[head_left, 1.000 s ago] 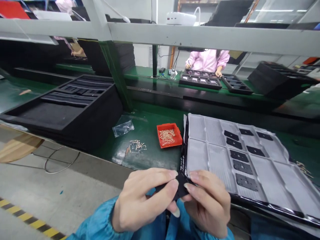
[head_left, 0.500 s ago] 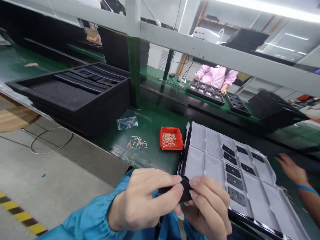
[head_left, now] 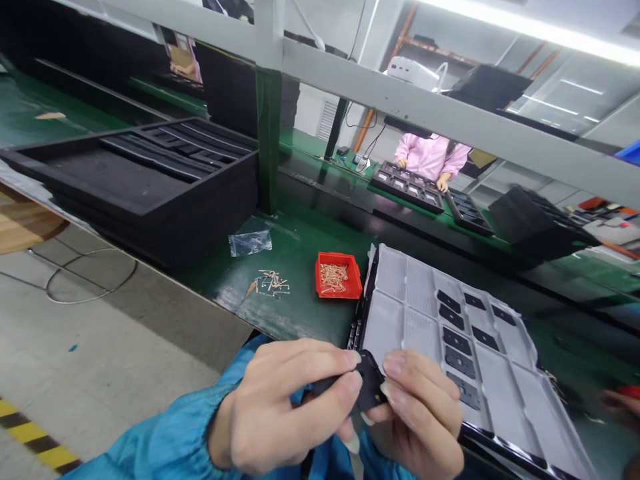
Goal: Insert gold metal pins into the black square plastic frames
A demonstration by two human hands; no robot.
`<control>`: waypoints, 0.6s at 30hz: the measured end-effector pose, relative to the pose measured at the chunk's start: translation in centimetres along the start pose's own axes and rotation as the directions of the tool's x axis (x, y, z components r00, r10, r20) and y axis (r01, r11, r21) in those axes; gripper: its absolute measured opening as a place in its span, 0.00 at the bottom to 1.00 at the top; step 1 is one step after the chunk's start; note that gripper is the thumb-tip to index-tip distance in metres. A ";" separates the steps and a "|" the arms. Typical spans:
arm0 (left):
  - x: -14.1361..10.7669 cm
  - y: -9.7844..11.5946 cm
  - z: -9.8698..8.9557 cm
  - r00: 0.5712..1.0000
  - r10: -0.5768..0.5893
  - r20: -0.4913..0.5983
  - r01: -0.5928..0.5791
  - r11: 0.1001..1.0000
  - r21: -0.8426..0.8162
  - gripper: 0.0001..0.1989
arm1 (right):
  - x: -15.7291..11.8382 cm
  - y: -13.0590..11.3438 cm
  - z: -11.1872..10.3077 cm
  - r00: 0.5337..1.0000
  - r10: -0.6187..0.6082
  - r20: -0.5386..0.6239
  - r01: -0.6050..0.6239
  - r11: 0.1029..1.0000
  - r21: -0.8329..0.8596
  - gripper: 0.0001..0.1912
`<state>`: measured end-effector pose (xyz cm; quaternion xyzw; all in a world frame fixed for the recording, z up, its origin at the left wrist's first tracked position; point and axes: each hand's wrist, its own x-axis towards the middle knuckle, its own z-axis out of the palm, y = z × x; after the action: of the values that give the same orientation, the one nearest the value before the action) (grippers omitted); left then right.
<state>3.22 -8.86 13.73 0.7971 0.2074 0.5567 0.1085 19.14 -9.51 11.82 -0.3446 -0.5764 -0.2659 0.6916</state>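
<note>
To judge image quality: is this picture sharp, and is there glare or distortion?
Head view: the wide lens bends the grey shelf rail; the ceiling light glares along the top edge; the left hand, right hand and the black part they hold look sharp.

room: green bench mat ahead of left hand | block: plastic tray beside right hand, red bin, loose pins

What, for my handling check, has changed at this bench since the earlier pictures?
The black piece has turned between the left hand and right hand and now stands more upright; neither hand let go of it. A co-worker's hand has moved down toward the right edge of the view. The grey tray, red bin and loose pins stayed as they were.
</note>
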 end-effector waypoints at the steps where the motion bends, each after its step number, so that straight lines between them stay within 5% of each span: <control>1: 0.1 0.0 0.0 1.000 0.005 0.003 -0.005 1.000 0.009 0.08 | 0.1 -0.1 -0.1 1.000 -0.004 0.015 0.004 1.000 -0.010 0.06; 9: 1.5 -0.9 -0.1 0.998 0.065 0.024 -0.065 0.998 -0.012 0.05 | 0.7 1.0 -1.3 0.967 -0.141 0.212 0.139 0.990 0.025 0.09; 18: 0.8 -1.3 0.7 0.996 -0.085 0.009 0.085 0.996 -0.040 0.12 | -0.5 1.9 -2.3 0.910 -0.100 0.401 0.095 0.995 0.032 0.01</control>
<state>3.87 -7.33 13.66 0.7872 0.2297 0.5527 0.1488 21.90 -10.12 10.82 -0.3588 -0.7243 -0.2200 0.5462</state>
